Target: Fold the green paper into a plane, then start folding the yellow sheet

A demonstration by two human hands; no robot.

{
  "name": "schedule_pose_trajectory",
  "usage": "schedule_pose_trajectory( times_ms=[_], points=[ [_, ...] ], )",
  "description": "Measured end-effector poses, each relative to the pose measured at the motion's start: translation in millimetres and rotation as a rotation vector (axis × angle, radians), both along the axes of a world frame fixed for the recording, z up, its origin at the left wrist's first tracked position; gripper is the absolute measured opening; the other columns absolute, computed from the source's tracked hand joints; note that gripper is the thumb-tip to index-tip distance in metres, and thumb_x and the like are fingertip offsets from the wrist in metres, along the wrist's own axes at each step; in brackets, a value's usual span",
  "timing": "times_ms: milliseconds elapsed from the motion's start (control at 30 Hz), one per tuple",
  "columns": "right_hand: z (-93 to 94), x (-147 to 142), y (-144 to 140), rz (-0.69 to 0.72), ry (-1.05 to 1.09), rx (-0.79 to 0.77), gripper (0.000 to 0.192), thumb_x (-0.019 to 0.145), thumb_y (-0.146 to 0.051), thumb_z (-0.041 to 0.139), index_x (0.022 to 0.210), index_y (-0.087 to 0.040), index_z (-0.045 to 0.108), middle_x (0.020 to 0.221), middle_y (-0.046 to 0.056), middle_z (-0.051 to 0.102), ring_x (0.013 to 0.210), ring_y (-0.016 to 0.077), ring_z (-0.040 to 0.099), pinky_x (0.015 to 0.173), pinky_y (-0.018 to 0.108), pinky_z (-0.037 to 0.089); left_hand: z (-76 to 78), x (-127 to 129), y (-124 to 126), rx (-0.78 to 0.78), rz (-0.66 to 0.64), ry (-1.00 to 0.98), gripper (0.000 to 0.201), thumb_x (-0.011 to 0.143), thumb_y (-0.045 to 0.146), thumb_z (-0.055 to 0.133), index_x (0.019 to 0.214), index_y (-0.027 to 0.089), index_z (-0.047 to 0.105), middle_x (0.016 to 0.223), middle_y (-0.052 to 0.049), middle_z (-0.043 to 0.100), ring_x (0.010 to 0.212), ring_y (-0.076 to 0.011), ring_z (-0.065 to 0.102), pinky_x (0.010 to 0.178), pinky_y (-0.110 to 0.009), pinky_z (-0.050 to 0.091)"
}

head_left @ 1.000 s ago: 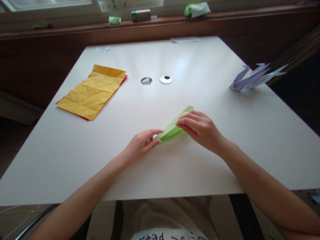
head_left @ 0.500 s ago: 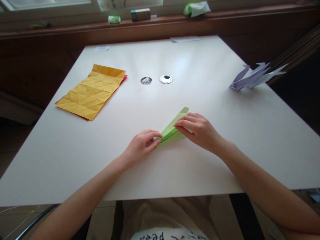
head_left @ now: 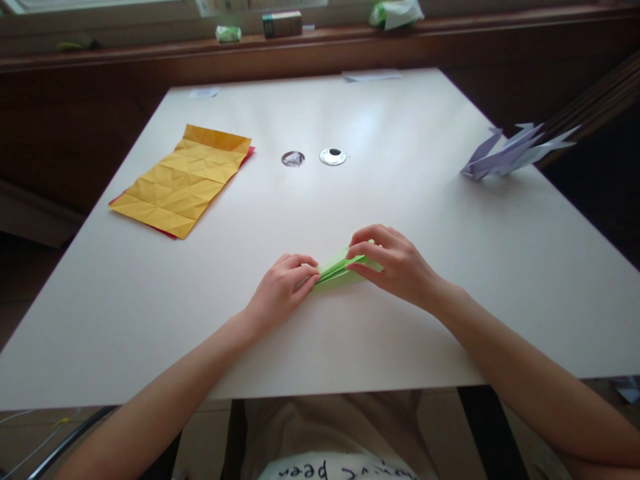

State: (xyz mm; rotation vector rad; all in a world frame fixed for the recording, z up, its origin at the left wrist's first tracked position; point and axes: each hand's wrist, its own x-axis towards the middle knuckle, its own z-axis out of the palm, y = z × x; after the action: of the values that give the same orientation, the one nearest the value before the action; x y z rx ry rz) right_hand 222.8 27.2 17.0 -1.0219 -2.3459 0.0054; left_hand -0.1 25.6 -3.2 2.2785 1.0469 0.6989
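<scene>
Two hands (head_left: 280,288) (head_left: 400,267), one green paper (head_left: 336,271), two discs (head_left: 293,159) (head_left: 333,157)

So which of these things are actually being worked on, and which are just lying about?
In hand:
- green paper, folded, on the table
- left hand, pinching its near end
- right hand, pressing its far end

Lying about:
- yellow paper, creased, over a red sheet
- purple paper shape
- two round discs
- box on the sill

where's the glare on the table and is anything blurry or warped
Head view: soft glare on the white table past the two round discs, lit from the window side; the green folded paper between left hand and right hand looks sharp; table edges bow outward, and the far sill is slightly soft.
</scene>
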Motion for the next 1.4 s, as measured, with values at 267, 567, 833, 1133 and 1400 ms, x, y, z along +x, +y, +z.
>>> schedule_pose_trajectory(
  times_ms=[267,567,833,1133,1400],
  points=[
    [-6.1,0,1,0.115,-0.044,-0.046,0.006,0.081,-0.021,0.056,0.076,-0.019,0.057,0.078,0.002,0.059,0.073,0.0139,0.050,0.067,0.028,0.039,-3.5,3,-1,-0.003,0.047,-0.036,0.012,0.082,0.014,0.052,0.091,0.017,0.060,0.080,-0.002,0.059,0.076,-0.0129,0.054,0.071,-0.025,0.045],
    [-6.5,0,1,0.102,-0.096,-0.094,0.007,0.078,-0.020,0.058,0.084,-0.019,0.055,0.086,0.004,0.060,0.081,0.0159,0.051,0.072,0.029,0.039,-3.3,3,-3,-0.046,0.005,-0.086,0.017,0.085,0.014,0.047,0.096,0.019,0.059,0.092,-0.004,0.061,0.082,-0.0130,0.056,0.073,-0.025,0.046],
    [-13.7,0,2,0.112,-0.142,-0.180,0.009,0.079,-0.020,0.055,0.088,-0.018,0.060,0.086,0.004,0.062,0.081,0.0167,0.053,0.074,0.030,0.040,-5.8,2,-3,0.117,0.010,0.045,0.017,0.085,0.026,0.050,0.098,0.020,0.060,0.097,-0.004,0.059,0.092,-0.0164,0.052,0.082,-0.031,0.045],
    [-6.0,2,1,0.073,-0.162,-0.244,0.012,0.081,-0.019,0.053,0.091,-0.018,0.060,0.085,0.004,0.064,0.080,0.0167,0.057,0.068,0.027,0.041,-4.8,1,-1,0.317,-0.006,0.189,0.024,0.084,0.022,0.048,0.106,0.018,0.056,0.100,-0.006,0.057,0.089,-0.0179,0.050,0.079,-0.032,0.047],
    [-2.4,7,3,0.023,-0.185,-0.313,0.015,0.078,-0.018,0.056,0.093,-0.019,0.059,0.089,0.003,0.064,0.082,0.0166,0.058,0.067,0.025,0.041,-4.7,-1,1,0.319,-0.046,0.110,0.020,0.082,0.019,0.053,0.102,0.020,0.056,0.097,-0.005,0.058,0.089,-0.0169,0.051,0.076,-0.029,0.048]
  ],
)
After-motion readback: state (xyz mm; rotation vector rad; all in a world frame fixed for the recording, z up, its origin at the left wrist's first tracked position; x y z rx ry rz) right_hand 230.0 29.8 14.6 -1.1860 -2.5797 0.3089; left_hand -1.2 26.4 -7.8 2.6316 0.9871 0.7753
